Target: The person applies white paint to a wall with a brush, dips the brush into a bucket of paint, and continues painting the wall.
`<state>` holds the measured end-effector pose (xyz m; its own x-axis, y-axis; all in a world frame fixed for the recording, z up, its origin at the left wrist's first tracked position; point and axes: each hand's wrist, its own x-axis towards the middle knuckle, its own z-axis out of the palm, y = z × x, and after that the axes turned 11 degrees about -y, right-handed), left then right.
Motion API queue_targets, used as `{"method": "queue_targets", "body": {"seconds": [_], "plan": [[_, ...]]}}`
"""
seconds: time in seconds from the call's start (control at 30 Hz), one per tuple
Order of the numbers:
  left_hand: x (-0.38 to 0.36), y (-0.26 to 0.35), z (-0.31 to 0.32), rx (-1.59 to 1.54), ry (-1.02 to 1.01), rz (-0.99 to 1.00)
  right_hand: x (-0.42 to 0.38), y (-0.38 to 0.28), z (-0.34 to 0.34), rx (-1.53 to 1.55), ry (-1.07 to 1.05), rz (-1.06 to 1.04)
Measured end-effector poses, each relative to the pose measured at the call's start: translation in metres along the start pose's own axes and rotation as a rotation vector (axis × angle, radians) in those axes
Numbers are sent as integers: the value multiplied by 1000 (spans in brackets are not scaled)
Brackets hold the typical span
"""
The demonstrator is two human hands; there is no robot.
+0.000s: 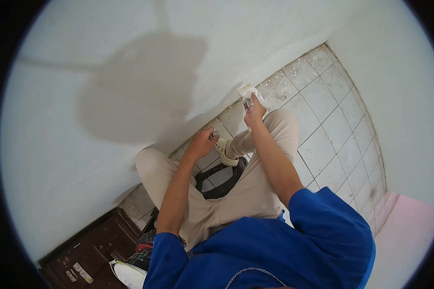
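Observation:
My right hand (pixel 255 112) is wrapped round a whitish, crumpled-looking item (pixel 247 90), part of it glossy, close to the foot of the wall. My left hand (pixel 201 143) is lower and to the left, fingers curled inward over a small shiny bit (pixel 214 135); what it is I cannot tell. Just right of those fingers sits a cream clog (pixel 225 152) on my foot. Both forearms reach forward over my bent knees in beige trousers (pixel 279 127).
A white wall (pixel 120 96) rises along the left, meeting pale tiles (pixel 323 130) speckled with white near the corner. Between my legs is a black frame (pixel 219 187). Lower left, a dark brown wooden panel (pixel 94 245) stands near a white bag-like thing (pixel 130 275).

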<state>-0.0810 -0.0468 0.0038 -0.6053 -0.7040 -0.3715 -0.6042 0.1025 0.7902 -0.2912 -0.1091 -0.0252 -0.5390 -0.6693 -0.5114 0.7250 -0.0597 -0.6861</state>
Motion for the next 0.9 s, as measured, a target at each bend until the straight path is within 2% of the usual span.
{"method": "queue_targets", "body": {"seconds": [0.13, 0.27, 0.37, 0.4, 0.47, 0.5, 0.53, 0.57, 0.67, 0.73, 0.87, 0.9], "plan": [[7, -9, 8, 39, -30, 2, 21, -7, 9, 82, -115, 109], [4, -22, 13, 86, -11, 7, 6, -22, 6, 109, -172, 176], [1, -12, 3, 93, -41, -61, -15, -31, 7, 51, -74, 15], [2, -14, 6, 76, 17, -16, -14, -30, 7, 18, 3, 52], [8, -20, 13, 41, 125, 79, 0, -17, 3, 11, -88, 58], [9, -18, 11, 61, 69, 36, 13, -8, -3, 8, -133, 59], [11, -15, 9, 80, 13, -9, 20, -5, -5, 56, -311, 170], [11, -11, 7, 98, -40, -57, 25, -2, -11, 59, -300, 176], [11, -21, 14, 77, 68, -5, -7, -27, 7, 73, -285, 158], [8, -20, 12, 53, 62, -19, -14, -41, 5, 93, -271, 98], [2, -7, 3, 94, 22, -65, 3, -11, -5, 58, 2, 221], [3, -8, 5, 83, 22, -64, 0, -8, -2, 44, -65, 232]]}}
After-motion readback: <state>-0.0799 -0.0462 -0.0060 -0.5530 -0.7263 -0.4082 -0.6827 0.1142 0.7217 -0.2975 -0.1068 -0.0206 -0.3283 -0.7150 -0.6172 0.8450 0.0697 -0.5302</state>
